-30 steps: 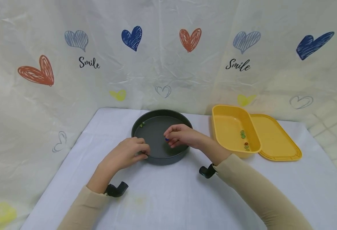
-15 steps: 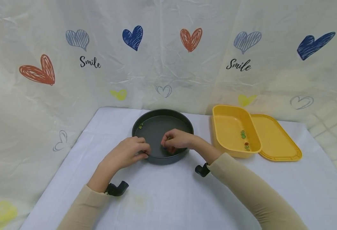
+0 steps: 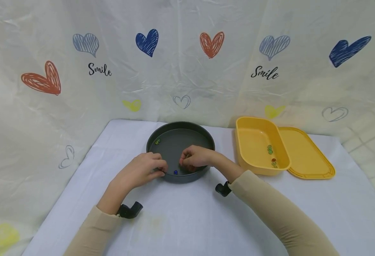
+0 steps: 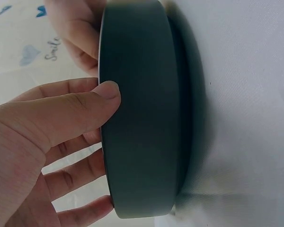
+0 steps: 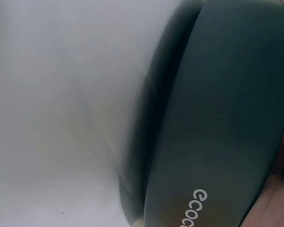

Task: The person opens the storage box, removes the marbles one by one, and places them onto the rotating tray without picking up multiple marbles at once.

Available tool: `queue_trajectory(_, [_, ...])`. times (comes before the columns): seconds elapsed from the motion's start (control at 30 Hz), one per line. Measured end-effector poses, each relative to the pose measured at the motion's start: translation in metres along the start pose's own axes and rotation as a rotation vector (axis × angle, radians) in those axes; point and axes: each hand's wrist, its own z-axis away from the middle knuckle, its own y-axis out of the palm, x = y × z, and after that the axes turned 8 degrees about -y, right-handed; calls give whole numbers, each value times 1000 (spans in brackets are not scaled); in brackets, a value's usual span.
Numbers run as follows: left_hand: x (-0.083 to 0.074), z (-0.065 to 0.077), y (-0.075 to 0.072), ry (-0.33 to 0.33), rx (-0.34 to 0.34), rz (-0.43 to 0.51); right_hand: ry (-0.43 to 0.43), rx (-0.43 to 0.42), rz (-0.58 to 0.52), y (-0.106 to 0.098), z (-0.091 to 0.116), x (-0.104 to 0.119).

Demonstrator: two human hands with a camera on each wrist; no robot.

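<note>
My left hand (image 3: 145,169) holds the near left rim of a round dark grey pan (image 3: 179,140). In the left wrist view its thumb lies on the outer wall and the other fingers reach inside. Low inside the pan is my right hand (image 3: 197,156), fingers bent downward; the fingertips are mostly hidden, so whether they hold anything cannot be seen. A blue marble (image 3: 175,172) lies on the pan's floor by the near wall, apart from both hands. Small green marbles (image 3: 157,142) sit at the pan's far left. The right wrist view shows mainly the pan's outer wall (image 5: 222,118).
A yellow rectangular container (image 3: 253,142) stands right of the pan, holding green marbles (image 3: 270,149) and a reddish-brown one (image 3: 273,160). Its yellow lid (image 3: 312,156) lies beside it on the white cloth (image 3: 181,220). A printed sheet (image 3: 181,71) hangs behind.
The right hand has lowered into the pan and let go of the blue marble, which now lies on the floor left of it. The green marbles shifted slightly. The left hand has stayed put.
</note>
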Motion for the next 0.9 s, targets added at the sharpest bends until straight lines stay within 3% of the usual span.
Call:
queue_trajectory(0.27, [0, 0, 0, -1, 14, -10, -67, -62, -24, -6, 8, 2])
queue_trajectory(0.47, [-1, 1, -1, -6, 7, -9, -114, -161, -41, -18, 19, -2])
queue_trajectory(0.63, [-2, 0, -2, -9, 10, -14, -129, -254, -53, -31, 36, -5])
queue_trajectory(0.9, [-2, 1, -1, -11, 6, -4, -99, -355, -157, -56, 71, -16])
